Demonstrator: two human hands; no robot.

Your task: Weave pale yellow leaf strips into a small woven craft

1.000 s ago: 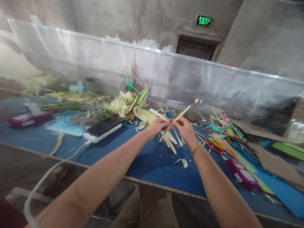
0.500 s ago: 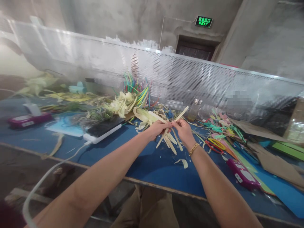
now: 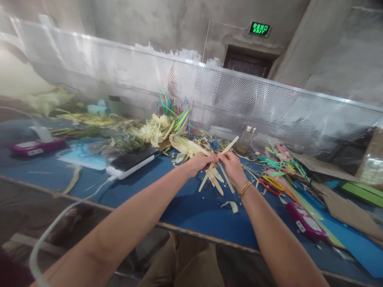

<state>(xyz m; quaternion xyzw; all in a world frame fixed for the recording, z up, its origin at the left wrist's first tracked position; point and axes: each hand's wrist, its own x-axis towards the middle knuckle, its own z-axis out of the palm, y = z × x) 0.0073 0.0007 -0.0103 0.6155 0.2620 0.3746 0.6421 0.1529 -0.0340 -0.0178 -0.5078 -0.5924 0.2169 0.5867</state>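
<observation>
Pale corn husk strips (image 3: 217,181) cross one another between my two hands, above the blue table. My left hand (image 3: 202,161) is closed, its fingertips pinching the strips near where they cross. Close against it, my right hand (image 3: 231,164) also pinches the strips, with a gold bracelet (image 3: 245,188) at its wrist. One strip sticks up to the right past my right fingers, and several ends hang down below. Behind my left hand lies a wider piece of corn husk (image 3: 182,146). A curled scrap (image 3: 231,206) rests on the table in front of my hands.
A phone-like black slab on a white base (image 3: 131,161) lies left, its cable crossing the table edge. Purple power strips (image 3: 305,220) sit at both sides. Behind are husk bundles (image 3: 157,129), colored stems (image 3: 182,115), a glass bottle (image 3: 245,139) and a perforated metal screen (image 3: 254,99). Cardboard (image 3: 344,203) lies right.
Both hands stay together on the strips, with only slight finger movement. The hanging strip ends have shifted a little. The whole view has moved slightly.
</observation>
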